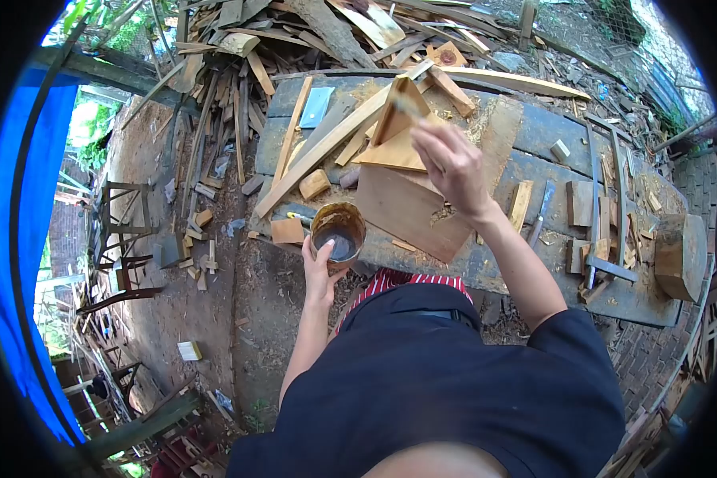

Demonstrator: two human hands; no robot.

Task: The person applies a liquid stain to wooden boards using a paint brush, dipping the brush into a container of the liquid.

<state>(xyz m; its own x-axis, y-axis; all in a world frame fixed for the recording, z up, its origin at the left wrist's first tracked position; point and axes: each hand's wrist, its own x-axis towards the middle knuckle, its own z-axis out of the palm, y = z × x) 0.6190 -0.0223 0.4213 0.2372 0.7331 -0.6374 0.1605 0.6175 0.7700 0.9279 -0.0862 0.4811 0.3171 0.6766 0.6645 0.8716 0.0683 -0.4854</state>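
My left hand [320, 273] is wrapped round a round can [338, 227] at the table's near edge. The can's inner wall is stained yellow-brown, with dark stuff at the bottom. My right hand [448, 157] is closed on a brush [409, 107], smeared by motion, its tip over a triangular wooden piece [396, 147]. This piece has a fresh yellowish surface and rests on a plain wooden box [410, 209]. The box stands on the worktable between my two hands.
The worktable [538, 179] carries long planks [327, 150], a wood block [315, 185], a blue sheet [317, 107] and a chisel-like tool [542, 209]. A long metal clamp [597, 207] lies to the right, near a thick block [680, 256]. Scrap wood [239, 88] is heaped behind.
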